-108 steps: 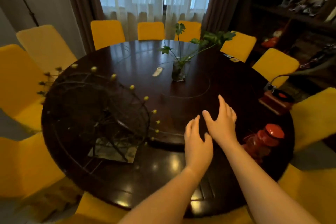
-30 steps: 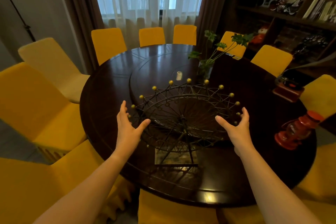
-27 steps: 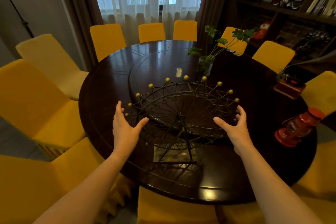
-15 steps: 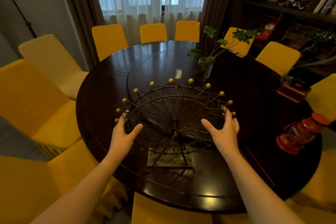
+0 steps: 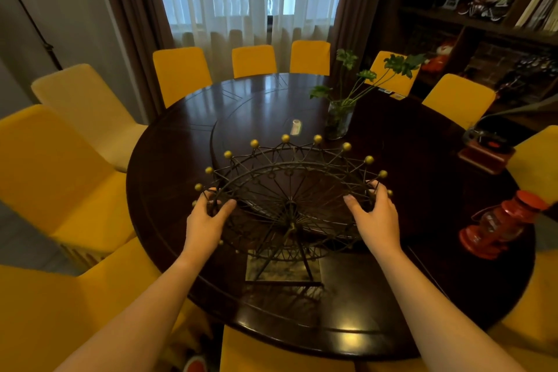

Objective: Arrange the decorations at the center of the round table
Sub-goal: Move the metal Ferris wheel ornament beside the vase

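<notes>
A black wire Ferris-wheel ornament (image 5: 290, 187) with yellow balls on its rim stands on a square base near the front of the dark round table (image 5: 169, 166). My left hand (image 5: 205, 220) grips the wheel's left rim and my right hand (image 5: 377, 217) grips its right rim. Behind it, near the table's middle, stands a glass vase with green leafy stems (image 5: 339, 119). A red lantern (image 5: 501, 225) sits at the right edge, and a small gramophone model (image 5: 487, 149) stands farther back on the right.
A small white object (image 5: 296, 126) lies on the inner turntable beside the vase. Yellow chairs (image 5: 181, 72) ring the table. Curtains and a window are behind, with dark shelves (image 5: 483, 18) at the right.
Both hands moved inward from open beside the wheel and closed on its left and right rim. The view has shifted slightly closer.
</notes>
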{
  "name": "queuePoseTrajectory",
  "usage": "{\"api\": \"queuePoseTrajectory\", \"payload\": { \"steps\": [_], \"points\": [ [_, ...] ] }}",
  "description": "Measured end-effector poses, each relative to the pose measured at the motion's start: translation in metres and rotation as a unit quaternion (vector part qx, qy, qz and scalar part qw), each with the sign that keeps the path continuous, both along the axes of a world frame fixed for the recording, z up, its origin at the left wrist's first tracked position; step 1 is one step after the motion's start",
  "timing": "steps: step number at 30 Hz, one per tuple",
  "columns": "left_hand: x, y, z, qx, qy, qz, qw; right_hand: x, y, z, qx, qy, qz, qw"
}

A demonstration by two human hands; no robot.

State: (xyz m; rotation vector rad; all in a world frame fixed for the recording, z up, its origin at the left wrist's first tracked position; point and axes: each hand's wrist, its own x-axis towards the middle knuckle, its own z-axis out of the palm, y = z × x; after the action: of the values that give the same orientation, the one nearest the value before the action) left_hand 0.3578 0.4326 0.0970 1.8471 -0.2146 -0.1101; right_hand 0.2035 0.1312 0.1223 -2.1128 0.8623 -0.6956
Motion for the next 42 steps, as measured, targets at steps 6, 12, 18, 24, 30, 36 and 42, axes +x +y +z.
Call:
{"api": "queuePoseTrajectory", "payload": {
  "steps": [6, 12, 18, 24, 30, 36, 42],
  "points": [
    [0.008, 0.002, 0.006, 0.000, -0.012, -0.016, 1.000, 0.008, 0.012, 0.001, 0.041, -0.009, -0.061, 0.997],
    [0.017, 0.008, 0.012, -0.018, -0.017, -0.030, 0.999, 0.001, 0.021, 0.000, 0.064, -0.045, -0.067, 0.995],
    [0.037, 0.011, 0.044, -0.023, -0.048, -0.033, 0.998, 0.007, 0.027, 0.037, 0.063, -0.064, -0.075, 0.993],
    [0.077, -0.002, 0.094, -0.028, -0.082, -0.054, 0.995, 0.025, 0.019, 0.096, 0.057, -0.076, -0.083, 0.992],
    [0.110, -0.026, 0.120, -0.028, -0.093, -0.048, 0.994, 0.050, 0.005, 0.121, 0.046, -0.070, -0.091, 0.992],
    [0.152, -0.053, 0.128, -0.035, -0.106, -0.058, 0.992, 0.080, -0.022, 0.129, 0.033, -0.067, -0.095, 0.993],
    [0.201, -0.088, 0.124, -0.033, -0.112, -0.084, 0.990, 0.119, -0.048, 0.119, 0.046, -0.065, -0.116, 0.990]
  ]
}}
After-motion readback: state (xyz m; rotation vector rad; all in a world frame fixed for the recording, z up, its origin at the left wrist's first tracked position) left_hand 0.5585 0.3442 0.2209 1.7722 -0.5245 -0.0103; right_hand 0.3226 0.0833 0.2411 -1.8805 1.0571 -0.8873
